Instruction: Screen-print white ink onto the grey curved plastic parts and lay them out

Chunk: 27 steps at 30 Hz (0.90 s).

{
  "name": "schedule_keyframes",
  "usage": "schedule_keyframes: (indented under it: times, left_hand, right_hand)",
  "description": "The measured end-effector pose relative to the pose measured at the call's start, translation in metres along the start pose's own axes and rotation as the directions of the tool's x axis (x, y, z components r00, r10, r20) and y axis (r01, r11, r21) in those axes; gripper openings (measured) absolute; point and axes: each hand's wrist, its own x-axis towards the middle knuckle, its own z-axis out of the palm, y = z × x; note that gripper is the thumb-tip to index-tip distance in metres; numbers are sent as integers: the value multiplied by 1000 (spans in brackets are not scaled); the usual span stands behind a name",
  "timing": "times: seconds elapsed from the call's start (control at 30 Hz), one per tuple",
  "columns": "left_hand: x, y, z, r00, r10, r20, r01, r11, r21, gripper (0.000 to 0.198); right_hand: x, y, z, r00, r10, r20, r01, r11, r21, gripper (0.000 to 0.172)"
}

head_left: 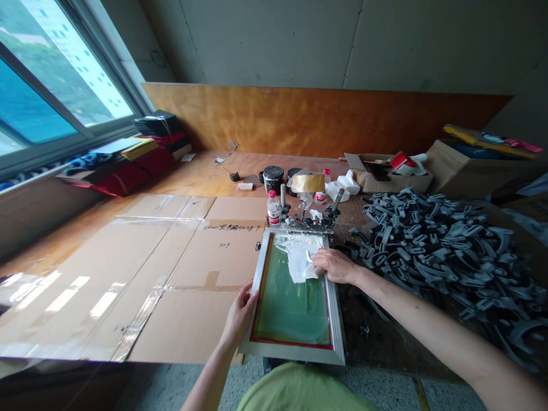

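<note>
We have our left hand (243,308) at the left side of a rectangular silver-grey metal frame (295,352), its bent fingers touching the rail; whether they pinch it tightly, we cannot tell. The frame lies just in front of our body, between our two hands, and reaches from nearer than the left fingers to beyond the right ones. Inside it, to the right of the left fingers, spreads a green translucent panel (276,319) edged in red.

Our right hand (336,265) is over the far right part of that panel, its fingers drawn close together around a small pale piece (315,272), mostly hidden by them and by white smears. Just left of these fingertips, a thick patch of white paste (296,256) covers part of the green panel.

Beyond the right fingers, at the frame's far end, stand dark metal clamps with upright rods (283,195). A clear bottle with a red cap and red label (273,208) stands beside them, on the left. To the right of the right fingers is a large heap of curved grey parts (432,251). Left of the left fingers lies a flat brown cardboard sheet (188,319), taped along its seams.
</note>
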Motion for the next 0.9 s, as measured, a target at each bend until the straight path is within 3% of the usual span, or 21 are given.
schedule_keyframes:
  times: [0.1, 0.2, 0.3, 0.4, 0.5, 0.63, 0.7, 0.77, 0.83, 0.9]
  left_hand:
    - [1, -1, 0, 1000, -10, -7, 10, 1000, 1, 65]
    - [0, 0, -1, 1000, -17, 1, 17, 1000, -26, 66]
    - [-1, 1, -2, 1000, -21, 5, 21, 998, -58, 67]
    - [-2, 5, -2, 1000, -29, 4, 30, 997, -74, 67]
    - [-7, 17, -3, 999, -44, 13, 45, 995, -89, 70]
    - [-19, 50, -10, 994, -82, 69, 92, 983, -162, 87]
    - [-23, 72, -16, 993, -84, 88, 98, 981, -169, 80]
    - [-21, 95, -20, 997, -38, 60, 47, 988, -145, 64]
    - [-12, 119, -19, 996, 90, 19, -85, 980, -182, 61]
    - [2, 146, -13, 965, 262, -8, -254, 925, -281, 61]
  right_hand:
    - [14, 3, 5, 991, 78, -109, -78, 997, -4, 30]
    - [16, -4, 28, 959, 131, -253, -155, 985, -75, 32]
    - [-1, -15, 46, 971, 63, -232, -93, 988, -121, 36]
    - [-10, -17, 37, 983, 41, -179, -58, 994, -94, 35]
    - [10, -9, 8, 962, 166, -219, -173, 985, -15, 44]
    - [51, 8, -28, 887, 405, -221, -414, 910, 8, 62]
    - [54, 20, -41, 841, 467, -273, -489, 872, -18, 63]
    - [41, 34, -48, 764, 506, -401, -547, 837, 15, 53]
    - [16, 46, -45, 636, 587, -501, -634, 767, 93, 38]
    - [-9, 50, -28, 571, 662, -485, -694, 705, 144, 31]
